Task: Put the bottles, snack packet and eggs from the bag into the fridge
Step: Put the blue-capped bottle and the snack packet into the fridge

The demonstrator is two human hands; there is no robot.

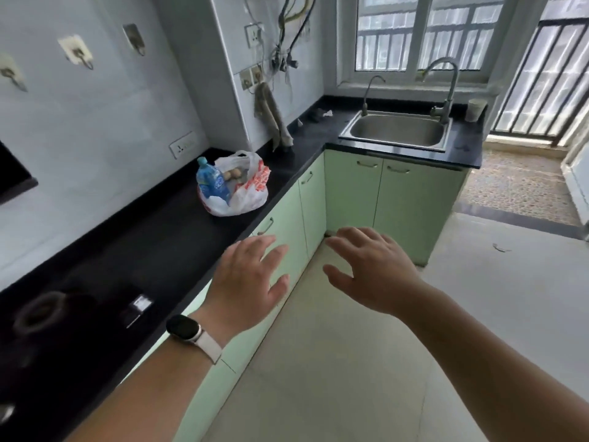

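Fingers of both hands are spread and bare, gripping nothing: the left hand (251, 279), with a watch (186, 328) at the wrist, hovers over the counter's (134, 244) front edge, and the right hand (373, 269) hangs beside it over the floor. Well beyond the left fingertips, farther along the counter, sits the plastic bag (247, 193), its mouth slumped open. A blue-labelled bottle (212, 181) stands in the side of the bag nearer the wall, and pale round eggs (235, 174) show just past it; the snack packet may be the dark shape under them, though it is too blurred to say. No fridge is in view.

The bag is thin, limp film and will sag, so it offers no firm hold. The bottle looks full, hence fairly heavy and smooth; wrapping the fingers around its body below the cap should serve. The eggs are light and fragile, best cradled loosely, one or two at a time, and kept clear of the bottle.
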